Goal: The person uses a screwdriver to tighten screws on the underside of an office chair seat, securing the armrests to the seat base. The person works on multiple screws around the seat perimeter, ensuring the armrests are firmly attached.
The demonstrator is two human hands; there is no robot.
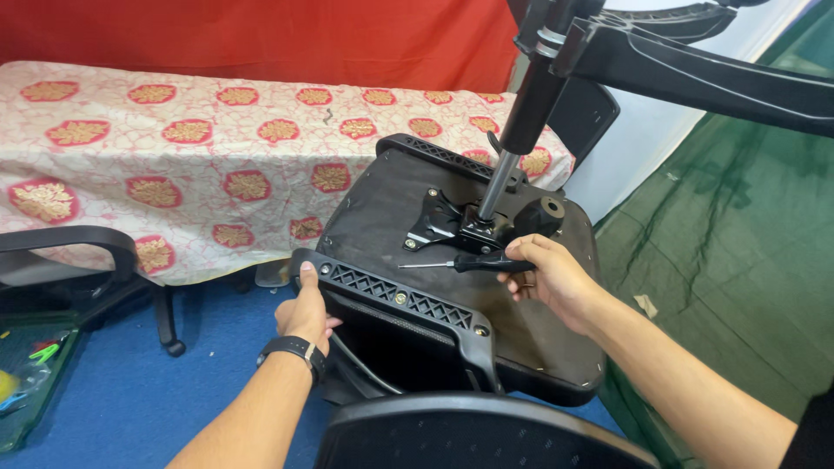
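The black office chair seat point(382, 217) was laid upside down, its underside turned up so the fittings could be reached. The ribbed black plastic armrest bracket point(404, 300) was gripped at its end by the closed left hand point(306, 317), apparently to steady it. A black-handled screwdriver point(473, 262) was clasped in the right hand point(547, 276) (shaft pointing left, away from the fingers), just beneath the metal mounting plate point(443, 219).

The overturned office chair seat point(382, 217) lies on the floor point(174, 391) in front of the bed point(174, 139). A gas-lift column point(521, 113) rises from its middle. A screwdriver point(469, 262) lies across the underside, right of the armrest bracket point(400, 300). Another chair point(78, 260) stands to the left.
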